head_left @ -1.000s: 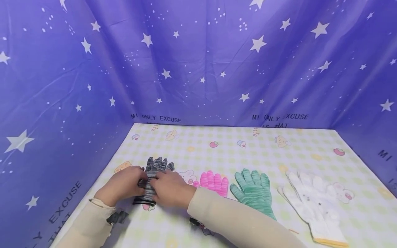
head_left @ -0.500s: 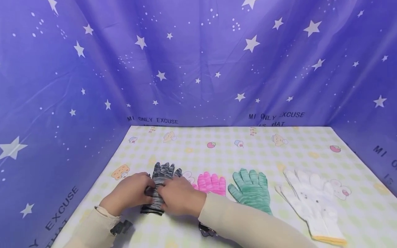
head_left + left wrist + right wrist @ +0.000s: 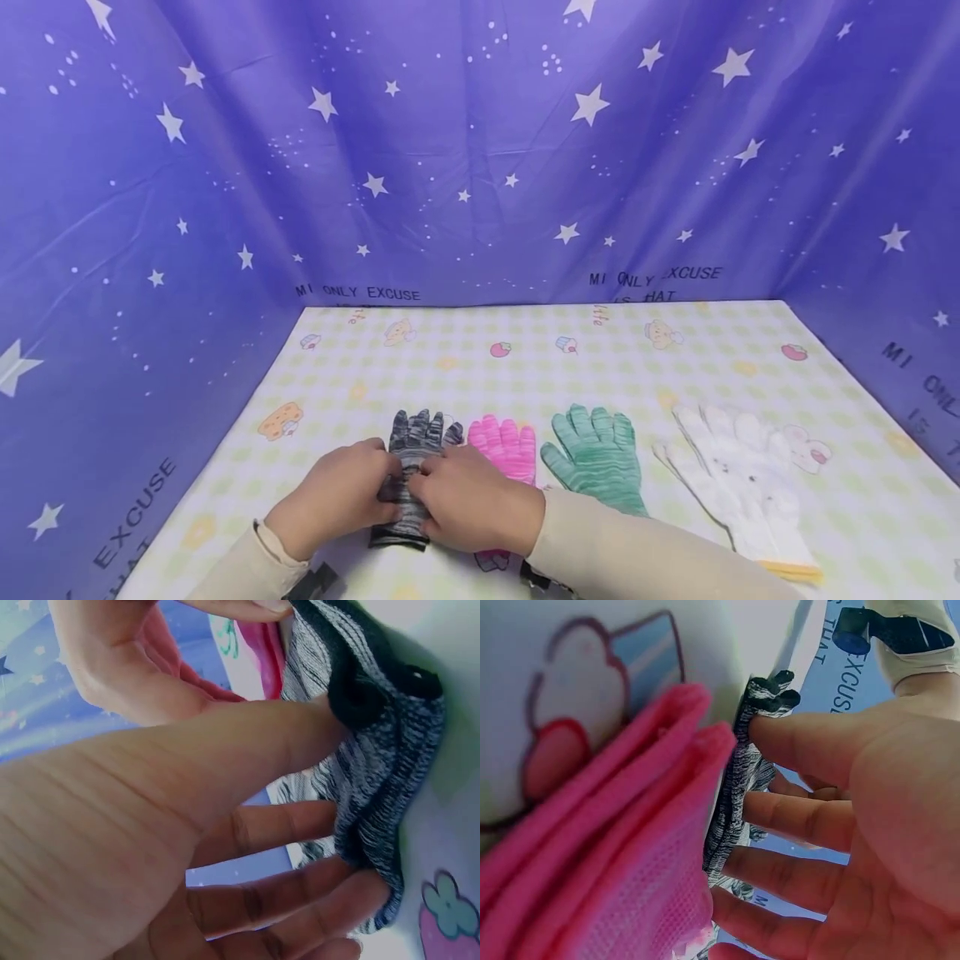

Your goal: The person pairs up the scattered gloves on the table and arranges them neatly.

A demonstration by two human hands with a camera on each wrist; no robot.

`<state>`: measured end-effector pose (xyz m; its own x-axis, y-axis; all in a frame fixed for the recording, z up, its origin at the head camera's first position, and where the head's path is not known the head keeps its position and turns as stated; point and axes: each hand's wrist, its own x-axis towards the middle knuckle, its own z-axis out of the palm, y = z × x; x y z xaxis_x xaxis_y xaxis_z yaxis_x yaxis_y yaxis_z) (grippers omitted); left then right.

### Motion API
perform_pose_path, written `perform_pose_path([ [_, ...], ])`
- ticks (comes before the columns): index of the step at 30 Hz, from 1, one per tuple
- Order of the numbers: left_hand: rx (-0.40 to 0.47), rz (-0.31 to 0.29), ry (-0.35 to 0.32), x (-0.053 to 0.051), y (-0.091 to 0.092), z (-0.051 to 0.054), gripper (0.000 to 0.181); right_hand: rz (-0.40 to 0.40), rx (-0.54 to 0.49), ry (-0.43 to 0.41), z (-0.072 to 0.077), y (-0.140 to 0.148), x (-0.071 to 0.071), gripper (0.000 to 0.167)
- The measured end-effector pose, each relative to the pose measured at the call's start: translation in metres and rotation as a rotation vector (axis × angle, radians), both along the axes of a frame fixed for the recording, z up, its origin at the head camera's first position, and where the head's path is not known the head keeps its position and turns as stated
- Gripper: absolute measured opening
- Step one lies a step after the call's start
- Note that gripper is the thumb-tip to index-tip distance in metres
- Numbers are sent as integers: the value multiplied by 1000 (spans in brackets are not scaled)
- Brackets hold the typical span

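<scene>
A black-and-grey knitted glove [image 3: 412, 457] lies flat on the table, fingers pointing away and dark cuff toward me. My left hand [image 3: 337, 493] grips its left edge; in the left wrist view the thumb sits at the rolled cuff and the fingertips meet the glove's side. From the other side, my right hand [image 3: 480, 502] holds the right edge, with thumb near the cuff and fingertips along the border in the right wrist view. Just to the right lies a pink glove [image 3: 504, 442], partly hidden by my right hand; its folded edges [image 3: 622, 847] loom close in the right wrist view.
Farther right lie a green glove [image 3: 596, 458], its lower end behind my sleeve, and a white glove [image 3: 750, 487] with a yellow cuff edge. They rest on a checked, cartoon-printed tablecloth [image 3: 450, 375]. A purple starry curtain [image 3: 465, 150] encloses the table.
Both hands have slid the black-and-grey glove to the right and slightly toward me, bringing it close beside the pink glove. The head view has shifted a little to the right.
</scene>
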<state>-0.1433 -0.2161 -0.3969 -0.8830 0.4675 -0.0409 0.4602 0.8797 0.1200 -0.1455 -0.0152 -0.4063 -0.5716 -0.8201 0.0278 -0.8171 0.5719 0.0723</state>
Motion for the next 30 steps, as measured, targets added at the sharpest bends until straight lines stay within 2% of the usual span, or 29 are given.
perform_pose_path([
  [4, 23, -31, 29, -4, 2, 0, 25, -24, -42, -40, -2, 2, -2, 32],
  [7, 44, -41, 107, -10, 3, -1, 24, -73, -86, -67, -4, 2, -3, 37],
  [10, 17, 3, 141, -15, 2, -3, 49, -122, -100, -57, -7, 0, -5, 49],
  [13, -5, 43, 66, -19, 3, -5, 76, -155, -76, -77, -10, -2, -6, 60],
  [17, 2, 52, -36, -23, 3, -7, 80, -177, -42, -142, -12, -4, -7, 68],
  [22, -19, 52, -40, -25, 5, -6, 81, -156, -51, -138, -12, -1, -10, 67],
  [24, -18, 50, -30, -24, 7, -4, 81, -136, -90, -134, -10, 6, -12, 65],
  [27, -5, 27, 26, -25, 14, -1, 76, -133, -182, -129, -2, 26, -16, 60],
  [30, 27, -9, 107, -29, 25, 6, 72, -201, -259, -120, 9, 53, -23, 59],
])
